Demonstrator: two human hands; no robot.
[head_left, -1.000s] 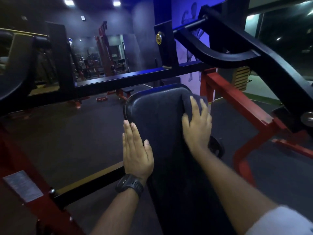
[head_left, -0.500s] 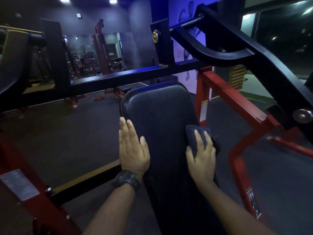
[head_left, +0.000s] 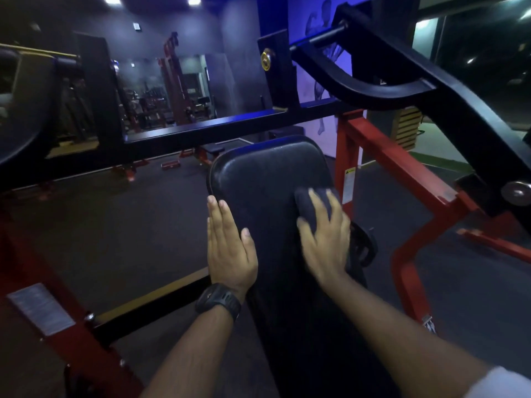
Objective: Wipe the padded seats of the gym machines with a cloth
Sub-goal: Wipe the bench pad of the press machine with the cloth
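Head cam, only view here. The black padded seat [head_left: 267, 179] sits dead center, running from the bottom of the shot up to its rounded top edge. The left hand [head_left: 230, 248] lies flat on the pad's left edge, fingers straight and together, thumb out onto the pad, holding nothing. There's a black watch [head_left: 218, 301] on that wrist. The right hand [head_left: 324, 242] is over on the pad's right side, fingers spread across a dark cloth [head_left: 307, 205] and pressing it down onto the pad. It's a bit blurry, so the cloth just reads as a bunched lump sticking out past the fingertips. A round black knob [head_left: 363, 248] pokes out just beside the pad's right edge, under that hand. Right of the pad is the red frame [head_left: 382, 156] with a white label [head_left: 349, 185] on its post. Behind the pad's top runs a black crossbar [head_left: 201, 133], and a thick black lever arm [head_left: 431, 90] hangs above and to the right.
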